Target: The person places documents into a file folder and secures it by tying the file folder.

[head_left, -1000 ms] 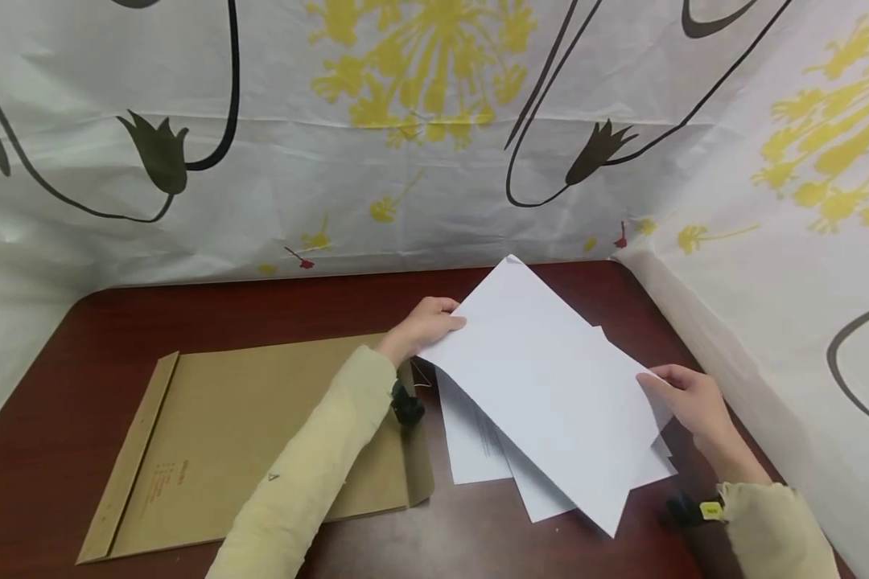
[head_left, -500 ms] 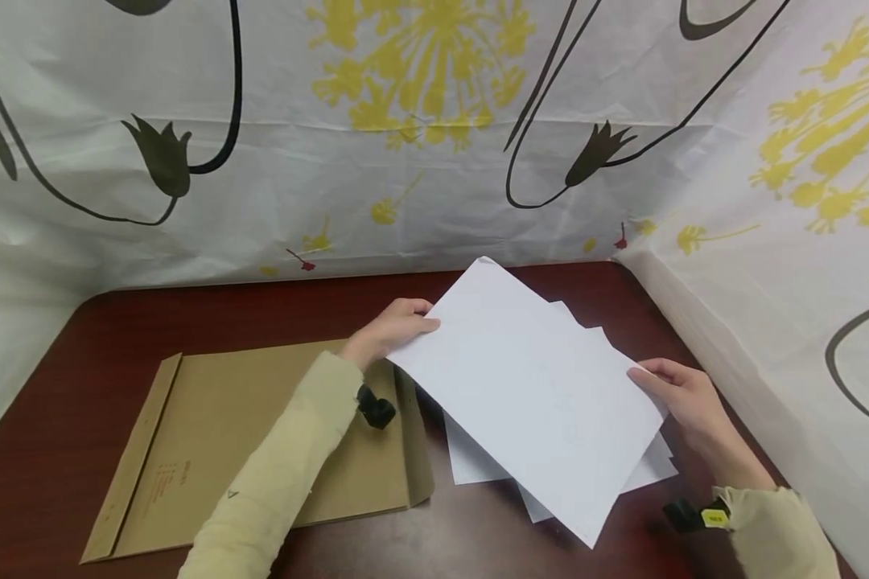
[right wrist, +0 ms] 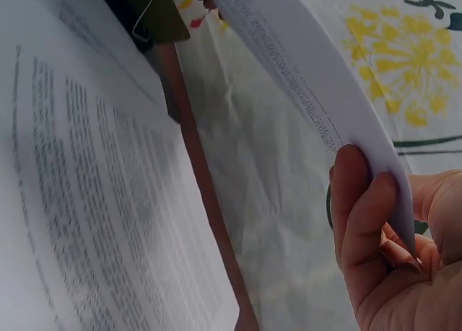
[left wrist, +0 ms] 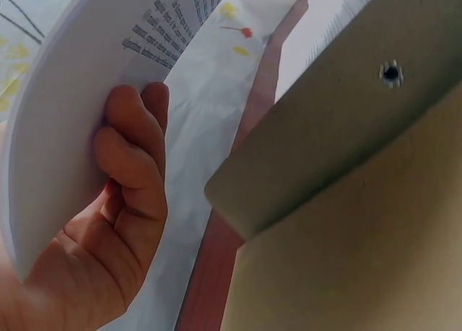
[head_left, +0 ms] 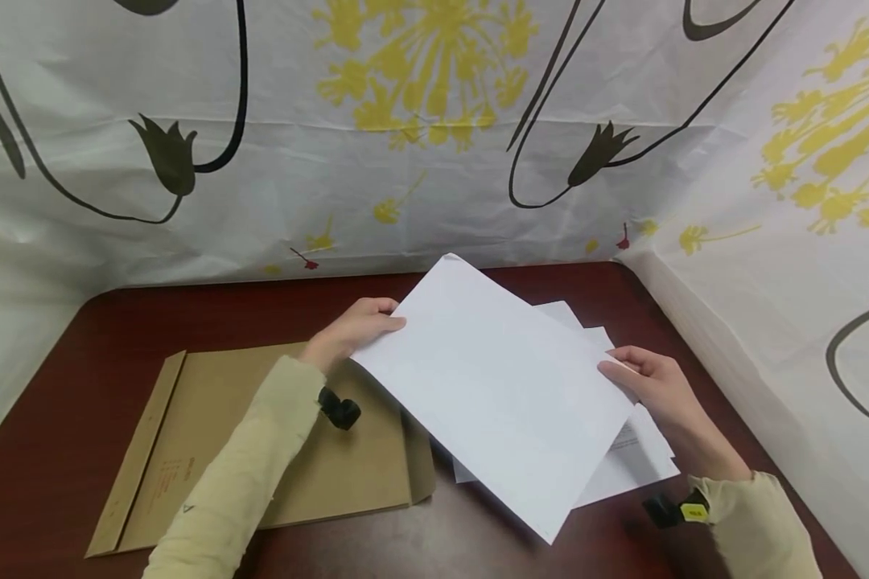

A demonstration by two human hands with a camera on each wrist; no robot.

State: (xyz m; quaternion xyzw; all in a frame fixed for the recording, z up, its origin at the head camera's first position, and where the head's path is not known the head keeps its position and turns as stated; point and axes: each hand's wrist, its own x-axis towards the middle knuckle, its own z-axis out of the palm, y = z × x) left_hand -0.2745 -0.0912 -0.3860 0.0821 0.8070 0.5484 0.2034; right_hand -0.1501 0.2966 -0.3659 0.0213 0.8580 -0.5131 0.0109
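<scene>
Between both hands a white sheet of paper [head_left: 496,386] is held up at a slant, its blank side facing up in the head view. Print shows on its underside in the left wrist view. My left hand [head_left: 358,328] pinches its left corner above the envelope. On the right, my right hand [head_left: 655,386] pinches the opposite edge between thumb and fingers. Under the raised sheet lie several printed papers [head_left: 623,466], partly hidden by it. A brown kraft envelope [head_left: 261,434] lies flat at the left, partly under my left forearm.
The dark red-brown table [head_left: 405,547] has rounded far corners. A white patterned cloth [head_left: 434,193] hangs behind it and along its right side. Each wrist carries a small black device; one [head_left: 340,408] is above the envelope.
Both hands have moved left with the held sheet, the left hand farther, over the envelope. More of the printed papers beneath now shows at the right.
</scene>
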